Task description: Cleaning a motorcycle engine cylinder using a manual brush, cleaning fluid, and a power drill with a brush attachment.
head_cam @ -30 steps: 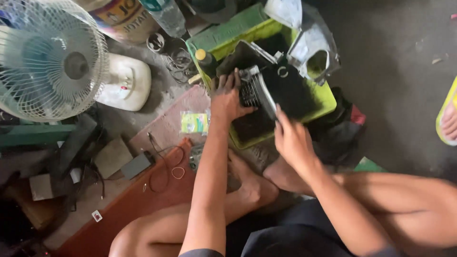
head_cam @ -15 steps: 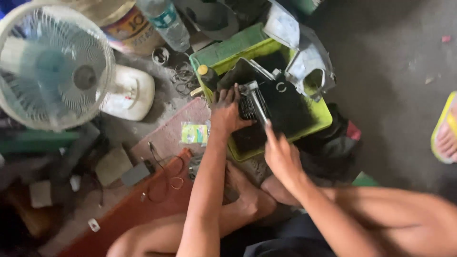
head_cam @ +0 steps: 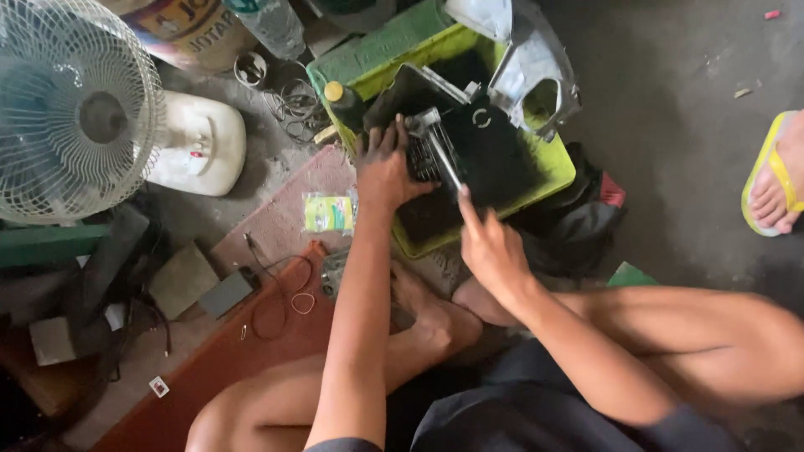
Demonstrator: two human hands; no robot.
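Left hand (head_cam: 383, 167) spread flat, pressing on a black ribbed part (head_cam: 427, 155) inside the yellow-green tray (head_cam: 553, 172) on the floor, right hand (head_cam: 492, 247) pinching a thin metal tool (head_cam: 445, 163) laid across that part, small bottle (head_cam: 343, 100) at the tray's corner, white fan (head_cam: 79, 109) well apart to the left.

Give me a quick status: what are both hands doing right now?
Left hand pressing down on black ribbed part over green tray. Right hand holding thin metal tool against it. Nothing blocking.

Concrete floor (head_cam: 670, 125) bears green tray (head_cam: 553, 167), fan (head_cam: 79, 109).
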